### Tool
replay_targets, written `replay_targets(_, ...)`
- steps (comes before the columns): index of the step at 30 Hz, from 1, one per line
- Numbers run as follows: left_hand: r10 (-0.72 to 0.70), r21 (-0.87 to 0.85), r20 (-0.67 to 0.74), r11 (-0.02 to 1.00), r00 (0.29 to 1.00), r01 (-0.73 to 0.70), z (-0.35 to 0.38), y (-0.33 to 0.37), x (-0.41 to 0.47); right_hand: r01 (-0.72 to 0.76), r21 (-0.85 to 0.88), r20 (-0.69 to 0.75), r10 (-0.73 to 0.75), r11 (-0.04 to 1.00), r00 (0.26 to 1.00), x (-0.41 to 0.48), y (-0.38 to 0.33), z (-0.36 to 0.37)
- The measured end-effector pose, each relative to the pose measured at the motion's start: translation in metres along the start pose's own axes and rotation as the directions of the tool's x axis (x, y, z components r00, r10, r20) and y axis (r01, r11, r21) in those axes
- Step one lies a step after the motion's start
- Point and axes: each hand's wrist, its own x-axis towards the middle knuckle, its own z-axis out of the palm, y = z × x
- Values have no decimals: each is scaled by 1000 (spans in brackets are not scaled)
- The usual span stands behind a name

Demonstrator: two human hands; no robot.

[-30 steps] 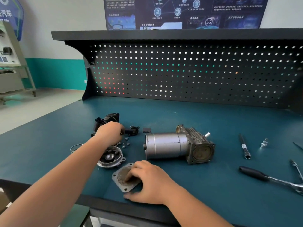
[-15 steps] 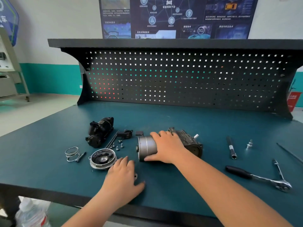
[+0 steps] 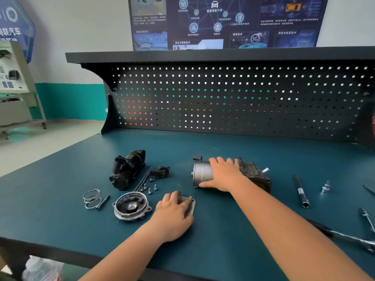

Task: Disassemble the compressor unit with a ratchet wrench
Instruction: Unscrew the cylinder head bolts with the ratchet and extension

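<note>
Compressor unit (image 3: 202,175) lies on its side near the middle of the workbench (image 3: 223,256). It has a smooth cylinder of brushed silver metal toward the left and a dark, rough cast block with ribs toward the right. The right hand (image 3: 223,174) is laid over the cylinder from above. Its fingers are curled over the far side and the thumb is pressed on the near side, so it grips the round body.

The left hand (image 3: 174,213) rests on a flat grey square plate (image 3: 192,203), which lies just in front of the unit. The fingers are only slightly bent and lie on top of the plate, not closed around it.

To the left of this plate sits a round cast end cover (image 3: 132,206), shallow like a bowl, with small ears on the rim. Farther left are thin wire spring rings (image 3: 92,198) and a short dark pin (image 3: 103,202) beside them. Behind the cover lie some small screws (image 3: 150,188) and a glossy black motor part (image 3: 127,169).

On the right side a slim extension bar (image 3: 301,190) lies well apart from the unit, with a small shiny fitting (image 3: 325,186) near it. The ratchet wrench (image 3: 349,238), with black grip and chrome shaft, lies at the right edge, partly behind the right forearm. A black perforated pegboard (image 3: 223,102) stands at the back of the matte teal top.
</note>
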Motion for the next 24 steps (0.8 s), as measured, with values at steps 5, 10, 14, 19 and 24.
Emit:
replay_targets(5, -76, -22, -55, 997, 996, 75, 1, -6, 33, 76, 33, 1, -76, 997, 997, 29, 24, -2)
replay_targets(10, -97, -75, -135, 993, 986, 88, 8, -9, 38, 175, 199, -86, -161, 964, 983, 36, 51, -3)
replay_targets(14, -100, -86, -157, 992, 982, 87, 10, -10, 41, 218, 308, -105, -195, 926, 975, 26, 47, 3)
replay_targets(19, -96, -94, -185, 992, 978, 80, 10, -11, 42, 219, 572, -53, -231, 791, 972, 4, 71, 9)
replay_targets(24, -98, -85, -173, 993, 980, 85, 9, -7, 35, 99, 668, 71, -196, 738, 978, -11, 73, -4)
